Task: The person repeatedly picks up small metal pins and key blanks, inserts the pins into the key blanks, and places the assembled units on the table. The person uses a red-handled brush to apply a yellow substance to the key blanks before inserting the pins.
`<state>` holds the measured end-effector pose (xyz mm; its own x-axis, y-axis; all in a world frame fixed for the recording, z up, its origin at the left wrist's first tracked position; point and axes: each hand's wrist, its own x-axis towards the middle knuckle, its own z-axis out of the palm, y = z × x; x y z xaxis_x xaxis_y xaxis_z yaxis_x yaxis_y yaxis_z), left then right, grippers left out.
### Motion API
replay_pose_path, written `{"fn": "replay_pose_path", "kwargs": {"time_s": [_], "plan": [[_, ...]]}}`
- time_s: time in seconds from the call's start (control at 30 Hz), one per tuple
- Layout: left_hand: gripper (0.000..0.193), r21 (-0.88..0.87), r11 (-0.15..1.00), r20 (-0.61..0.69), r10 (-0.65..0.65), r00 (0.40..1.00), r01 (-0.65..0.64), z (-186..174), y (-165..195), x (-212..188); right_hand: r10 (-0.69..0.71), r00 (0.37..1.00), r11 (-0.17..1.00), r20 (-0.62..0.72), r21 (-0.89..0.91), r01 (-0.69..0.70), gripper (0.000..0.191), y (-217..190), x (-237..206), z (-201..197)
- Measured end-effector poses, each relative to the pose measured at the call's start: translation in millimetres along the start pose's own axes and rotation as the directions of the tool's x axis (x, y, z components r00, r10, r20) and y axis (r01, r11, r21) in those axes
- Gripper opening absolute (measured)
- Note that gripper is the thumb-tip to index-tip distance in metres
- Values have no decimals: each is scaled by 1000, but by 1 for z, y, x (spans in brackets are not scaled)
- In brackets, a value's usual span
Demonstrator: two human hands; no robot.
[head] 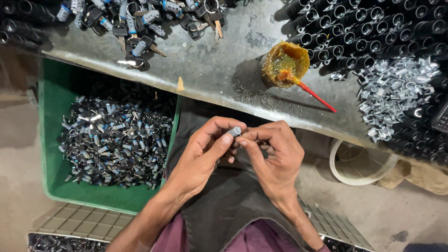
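Hands pinched together: left hand [205,149] and right hand [270,151] gripped small grey metal cylinder [234,131] between fingertips, below grey tabletop [210,65].

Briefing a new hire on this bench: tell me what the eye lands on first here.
At centre, the left hand and right hand pinch a small grey cylinder between their fingertips. Above them on the metal bench stands an amber grease pot with a red-handled stick. At left, a green crate holds a heap of small metal parts.

Grey metal workbench [219,70], concrete floor [18,154]
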<state>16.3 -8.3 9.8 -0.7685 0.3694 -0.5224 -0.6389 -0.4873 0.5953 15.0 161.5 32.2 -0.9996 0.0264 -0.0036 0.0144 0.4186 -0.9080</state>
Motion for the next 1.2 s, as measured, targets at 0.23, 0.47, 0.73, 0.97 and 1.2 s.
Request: {"fn": "replay_pose_path", "kwargs": {"time_s": [0.23, 0.47, 0.73, 0.97, 1.2], "plan": [[28, 70, 997, 29, 26, 999, -28, -3, -4, 1, -50, 999, 998, 6, -35, 51, 25, 4, -1, -4], [31, -11, 998, 103, -65, 993, 66, 2, 20, -5, 224, 955, 298, 195, 919, -257, 54, 39, -5, -11], [22, 30, 990, 35, 135, 990, -136, 14, 29, 17, 451, 878, 413, -160, 909, -47, 37, 80, 35, -65], [22, -135, 988, 17, 84, 996, -81, 20, 10, 58, -16, 894, 996, -447, 75, 55, 12, 34, 38, -83], [25, -363, 932, 54, -6, 999, 25, 14, -2, 84, 16, 874, 919, -486, 352, 179, 10, 38, 36, -89]]}}
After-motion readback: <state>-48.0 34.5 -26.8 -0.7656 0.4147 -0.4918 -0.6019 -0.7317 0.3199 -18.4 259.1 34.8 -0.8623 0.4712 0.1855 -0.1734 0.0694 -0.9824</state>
